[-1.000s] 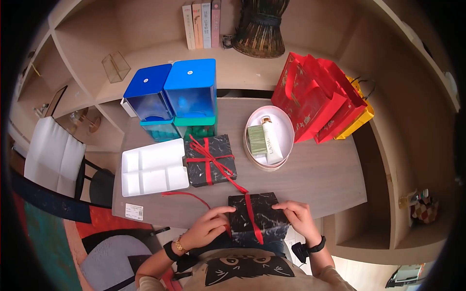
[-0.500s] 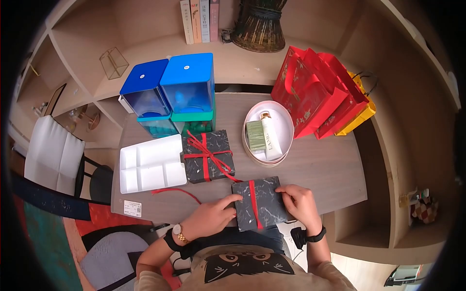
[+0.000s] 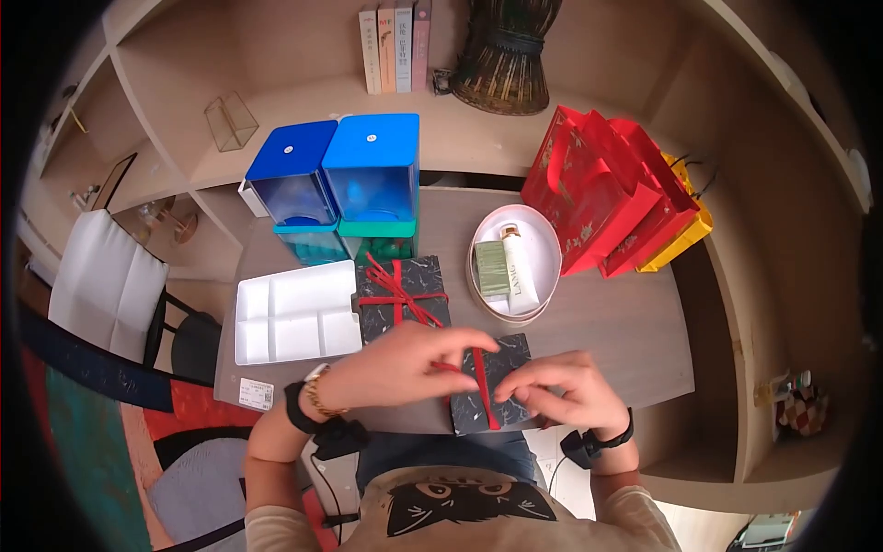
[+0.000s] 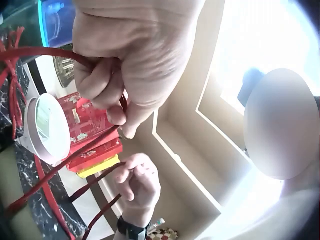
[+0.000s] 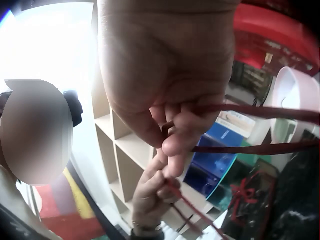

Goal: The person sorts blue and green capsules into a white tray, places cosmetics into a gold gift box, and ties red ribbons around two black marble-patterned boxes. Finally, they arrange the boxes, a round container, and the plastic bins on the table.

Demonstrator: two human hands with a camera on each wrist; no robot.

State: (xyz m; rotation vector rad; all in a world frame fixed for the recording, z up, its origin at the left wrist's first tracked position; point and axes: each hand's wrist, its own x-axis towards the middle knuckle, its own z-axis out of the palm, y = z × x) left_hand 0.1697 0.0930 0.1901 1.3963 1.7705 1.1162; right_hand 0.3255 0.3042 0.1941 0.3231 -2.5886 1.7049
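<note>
A black marbled gift box [image 3: 508, 357] lies at the table's front edge with a red ribbon [image 3: 482, 386] running across its top. Above its left side is my left hand [image 3: 395, 366], pinching one ribbon end between thumb and fingers, and the strand [image 4: 60, 165] stretches down to the box in the left wrist view. My right hand [image 3: 575, 391], over the box's right side, grips another part of the ribbon [image 5: 270, 111] with curled fingers. Just behind, a second black marbled box [image 3: 425, 274] carries a tied red bow [image 3: 397, 296]; my left hand hides its front part.
A white divided tray [image 3: 299, 313] lies left of the bowed box. Behind stand stacked blue and green containers [image 3: 372, 170]. A round box [image 3: 543, 241] holds a white tube [image 3: 520, 271] and a green packet [image 3: 492, 269]. Red gift bags [image 3: 589, 198] and a yellow bag [image 3: 681, 241] stand back right.
The box has come from tilted at the table edge to lying on the table. Both hands have left its sides and now hold the red ribbon above it.
</note>
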